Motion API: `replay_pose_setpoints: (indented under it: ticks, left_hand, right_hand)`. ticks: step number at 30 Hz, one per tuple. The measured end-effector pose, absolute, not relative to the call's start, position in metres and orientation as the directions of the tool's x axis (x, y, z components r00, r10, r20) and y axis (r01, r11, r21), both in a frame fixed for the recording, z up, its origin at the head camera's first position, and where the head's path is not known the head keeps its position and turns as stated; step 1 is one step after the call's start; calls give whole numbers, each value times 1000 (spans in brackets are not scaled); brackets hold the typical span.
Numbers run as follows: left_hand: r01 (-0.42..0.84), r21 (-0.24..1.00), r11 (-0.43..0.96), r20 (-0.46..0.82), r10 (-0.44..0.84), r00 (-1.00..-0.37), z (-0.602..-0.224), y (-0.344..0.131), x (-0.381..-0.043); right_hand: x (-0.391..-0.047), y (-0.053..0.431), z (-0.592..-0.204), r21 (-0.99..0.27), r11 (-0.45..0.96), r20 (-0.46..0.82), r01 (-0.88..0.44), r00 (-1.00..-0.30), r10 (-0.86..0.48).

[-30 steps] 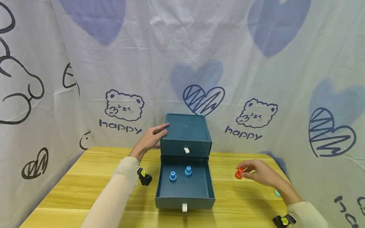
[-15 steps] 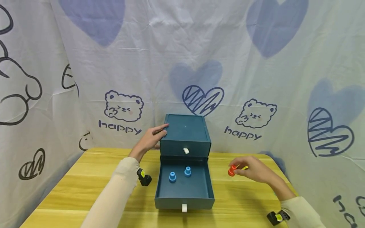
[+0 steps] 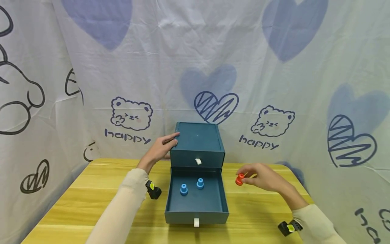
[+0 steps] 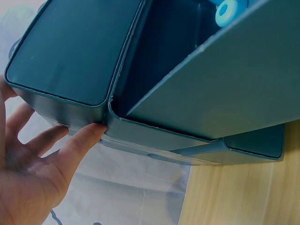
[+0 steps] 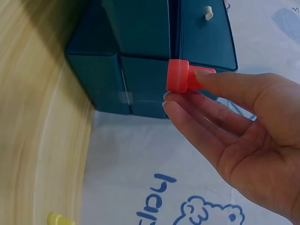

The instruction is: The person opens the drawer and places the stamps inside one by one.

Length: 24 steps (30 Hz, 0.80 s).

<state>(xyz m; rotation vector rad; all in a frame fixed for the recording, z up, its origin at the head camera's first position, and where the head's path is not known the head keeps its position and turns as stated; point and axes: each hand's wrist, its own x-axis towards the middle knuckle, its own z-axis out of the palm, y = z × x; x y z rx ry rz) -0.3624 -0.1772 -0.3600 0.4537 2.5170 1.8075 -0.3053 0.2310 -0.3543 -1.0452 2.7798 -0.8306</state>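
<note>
By the right hand, the red piece is being pinched above the table, right of the open drawer; the cabinet is being touched by the left hand, fingers spread. A drop is seemingly being risked by the fingertip-only hold.

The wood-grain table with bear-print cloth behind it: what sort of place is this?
Probably a makeshift recording booth rather than a lived-in room: heart-and-bear-print cloth screens the wood-grain table, and there are strapped-on black devices, perhaps cameras.
</note>
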Motion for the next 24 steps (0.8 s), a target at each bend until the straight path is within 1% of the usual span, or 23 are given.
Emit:
replay_pose_setpoints:
  ticks: [7,19,24]
  left_hand:
    - [236,924,300,163,248,-955,-360,-177,-363]
    - [233,926,296,161,248,-955,-359,-178,-362]
    - [234,926,297,162,247,-955,-360,-178,-362]
  right_hand:
    - [-306,217,-348,-497,611,126,-616,-748,-651]
    - [-305,193,-342,-499,614,102,-612,-745,-659]
    - [-304,185,-342,-508,595,95,-623,-727,-680]
